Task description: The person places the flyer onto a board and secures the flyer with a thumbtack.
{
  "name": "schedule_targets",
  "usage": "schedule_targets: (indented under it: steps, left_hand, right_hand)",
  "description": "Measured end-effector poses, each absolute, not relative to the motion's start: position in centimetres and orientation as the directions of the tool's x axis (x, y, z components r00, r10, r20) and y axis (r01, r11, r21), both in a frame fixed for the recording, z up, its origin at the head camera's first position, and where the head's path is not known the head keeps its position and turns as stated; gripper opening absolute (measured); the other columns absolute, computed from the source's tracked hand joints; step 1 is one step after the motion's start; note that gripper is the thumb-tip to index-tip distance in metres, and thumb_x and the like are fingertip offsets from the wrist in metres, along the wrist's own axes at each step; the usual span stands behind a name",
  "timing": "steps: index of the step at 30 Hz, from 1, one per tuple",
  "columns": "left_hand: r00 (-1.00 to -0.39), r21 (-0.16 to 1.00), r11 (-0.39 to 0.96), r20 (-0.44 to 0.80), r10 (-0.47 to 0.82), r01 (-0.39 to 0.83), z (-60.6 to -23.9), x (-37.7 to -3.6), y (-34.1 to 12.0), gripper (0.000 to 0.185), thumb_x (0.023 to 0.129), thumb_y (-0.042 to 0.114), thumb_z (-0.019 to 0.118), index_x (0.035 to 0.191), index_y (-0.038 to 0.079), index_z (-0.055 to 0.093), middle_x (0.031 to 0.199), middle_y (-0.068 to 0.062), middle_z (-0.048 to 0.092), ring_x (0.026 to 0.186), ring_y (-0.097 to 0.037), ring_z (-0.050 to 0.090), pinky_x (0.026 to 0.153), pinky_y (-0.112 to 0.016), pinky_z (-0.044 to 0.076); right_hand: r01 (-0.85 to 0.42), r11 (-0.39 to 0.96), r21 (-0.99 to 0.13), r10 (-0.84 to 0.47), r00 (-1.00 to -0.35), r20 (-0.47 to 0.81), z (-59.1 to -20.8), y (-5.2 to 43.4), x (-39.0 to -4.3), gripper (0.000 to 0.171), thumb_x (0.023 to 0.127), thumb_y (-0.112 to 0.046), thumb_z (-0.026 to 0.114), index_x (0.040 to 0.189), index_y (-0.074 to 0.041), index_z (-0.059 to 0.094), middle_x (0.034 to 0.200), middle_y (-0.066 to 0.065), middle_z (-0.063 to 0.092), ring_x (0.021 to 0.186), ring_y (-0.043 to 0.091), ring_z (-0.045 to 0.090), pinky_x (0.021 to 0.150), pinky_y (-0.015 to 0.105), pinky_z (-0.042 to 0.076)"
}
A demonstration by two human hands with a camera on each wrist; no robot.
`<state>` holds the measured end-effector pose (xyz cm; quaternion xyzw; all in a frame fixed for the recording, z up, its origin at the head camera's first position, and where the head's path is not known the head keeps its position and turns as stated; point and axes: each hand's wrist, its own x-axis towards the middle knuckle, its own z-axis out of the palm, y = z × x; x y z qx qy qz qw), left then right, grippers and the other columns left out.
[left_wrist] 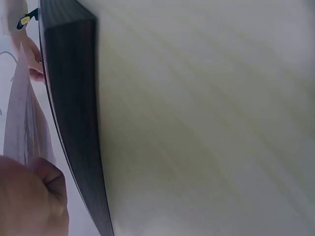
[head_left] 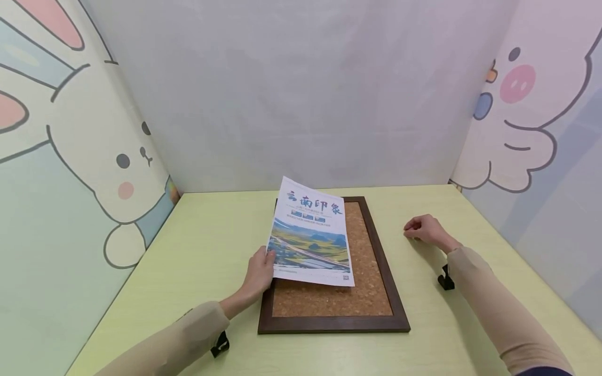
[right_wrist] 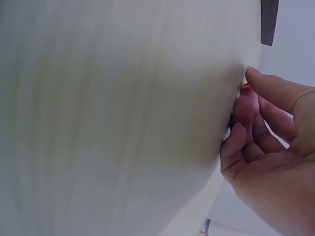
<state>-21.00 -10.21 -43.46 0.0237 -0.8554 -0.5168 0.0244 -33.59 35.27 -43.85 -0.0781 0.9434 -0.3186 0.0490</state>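
My left hand (head_left: 261, 269) grips the lower left edge of a printed poster sheet (head_left: 312, 235), thumb on the front. Chinese characters run across its top, above a picture of green hills and a road. The sheet is tilted over a framed cork board (head_left: 371, 282), hiding much of its upper left part. To the right of the board, my right hand (head_left: 427, 230) is low at the tabletop with curled fingers. In the right wrist view a small red thing (right_wrist: 247, 85) shows between thumb and forefinger; most of it is hidden, so its kind is unclear.
The board's dark brown wooden frame (head_left: 334, 325) lies on a pale yellow-green table (head_left: 188, 245). A grey-white wall (head_left: 301, 104) stands behind the table. Side panels with a cartoon rabbit (head_left: 94, 156) and a pig (head_left: 541, 94) flank it.
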Motion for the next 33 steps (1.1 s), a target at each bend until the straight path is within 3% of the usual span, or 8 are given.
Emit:
schedule_targets:
  steps: [8, 14, 21, 27, 33]
  left_hand:
    - [-0.988, 0.91, 0.385, -0.141, -0.058, -0.152, -43.8, -20.5, -8.4, 0.028, 0.105, 0.02, 0.034, 0.112, -0.002, 0.05, 0.075, -0.01, 0.052, 0.037, -0.011, 0.034, 0.036, -0.024, 0.035]
    - [-0.97, 0.933, 0.274, -0.244, 0.006, -0.233, -43.7, -20.3, -7.6, 0.029, 0.105, 0.021, 0.031, 0.117, -0.002, 0.045, 0.059, -0.001, 0.039, 0.038, -0.009, 0.028, 0.035, -0.022, 0.029]
    - [-0.96, 0.922, 0.294, -0.278, 0.047, -0.252, -43.4, -20.2, -6.9, 0.034, 0.104, 0.019, 0.029, 0.126, -0.001, 0.044, 0.072, -0.006, 0.049, 0.042, -0.008, 0.032, 0.036, -0.022, 0.034]
    - [-0.955, 0.922, 0.298, -0.284, 0.088, -0.246, -43.4, -20.2, -6.9, 0.034, 0.103, 0.017, 0.031, 0.126, -0.004, 0.044, 0.068, -0.006, 0.049, 0.041, -0.009, 0.035, 0.036, -0.023, 0.036]
    - [-0.95, 0.917, 0.318, -0.289, 0.12, -0.239, -43.1, -20.5, -7.3, 0.036, 0.102, 0.016, 0.033, 0.131, -0.003, 0.044, 0.07, -0.006, 0.057, 0.039, -0.008, 0.036, 0.036, -0.023, 0.035]
  right_hand:
    - [-0.106, 0.787, -0.608, -0.172, -0.984, -0.052, -44.1, 35.3, -33.7, 0.023, 0.087, -0.014, 0.069, 0.1, 0.006, 0.067, 0.083, 0.008, 0.066, 0.07, 0.011, 0.053, 0.059, 0.022, 0.045]
    - [-0.102, 0.786, -0.61, -0.17, -0.984, -0.055, -44.0, 35.3, -33.6, 0.023, 0.087, -0.014, 0.069, 0.099, 0.006, 0.067, 0.082, 0.009, 0.067, 0.069, 0.011, 0.054, 0.059, 0.023, 0.045]
    - [-0.122, 0.798, -0.59, -0.172, -0.985, -0.03, -43.9, 35.3, -33.6, 0.021, 0.087, -0.013, 0.068, 0.098, 0.005, 0.068, 0.081, 0.01, 0.068, 0.067, 0.012, 0.054, 0.057, 0.024, 0.045]
    - [-0.113, 0.794, -0.598, -0.175, -0.983, -0.047, -43.9, 35.3, -33.7, 0.022, 0.087, -0.014, 0.069, 0.099, 0.005, 0.068, 0.082, 0.01, 0.068, 0.068, 0.012, 0.055, 0.058, 0.024, 0.046]
    - [-0.116, 0.795, -0.595, -0.189, -0.98, -0.061, -43.7, 35.4, -33.8, 0.023, 0.087, -0.014, 0.069, 0.1, 0.005, 0.068, 0.087, 0.012, 0.068, 0.071, 0.012, 0.054, 0.06, 0.023, 0.045]
